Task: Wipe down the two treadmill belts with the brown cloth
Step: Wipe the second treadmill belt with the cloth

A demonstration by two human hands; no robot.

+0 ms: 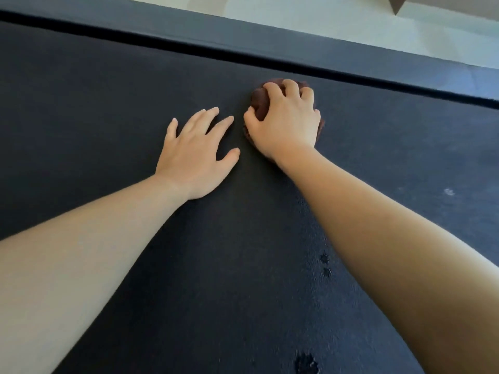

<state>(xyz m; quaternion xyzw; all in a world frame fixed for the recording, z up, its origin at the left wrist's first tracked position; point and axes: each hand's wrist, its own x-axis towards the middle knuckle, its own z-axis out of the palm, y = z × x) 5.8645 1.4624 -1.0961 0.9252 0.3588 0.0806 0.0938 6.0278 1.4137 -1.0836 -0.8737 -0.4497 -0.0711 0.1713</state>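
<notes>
Head camera view, looking down along two bare forearms that reach forward over a dark, finely textured treadmill belt (108, 85). Nearest the viewer, a few small dark blotches (306, 363) mark the belt between the arms. Farther out, the left hand (193, 155) lies flat on the belt, palm down, its fingers (208, 117) spread and released, holding nothing; it seems to brace the body. Just beside it, to the right and slightly farther away, the right hand (286, 122) presses down on the brown cloth (259, 102), fingers curled and clenched around it so that only crumpled folds show at the fingertips and along the hand's edges. The cloth is bunched into a soft wad, touching the belt beneath the palm. It looks light and limp, likely to slide easily under pressure and to flatten or unfold if the grip loosens, so gathering it from above into the palm suits it best. Beyond the hands, a black groove separates the belt from the grey side rail (297, 47), and pale floor (324, 12) lies past that.
</notes>
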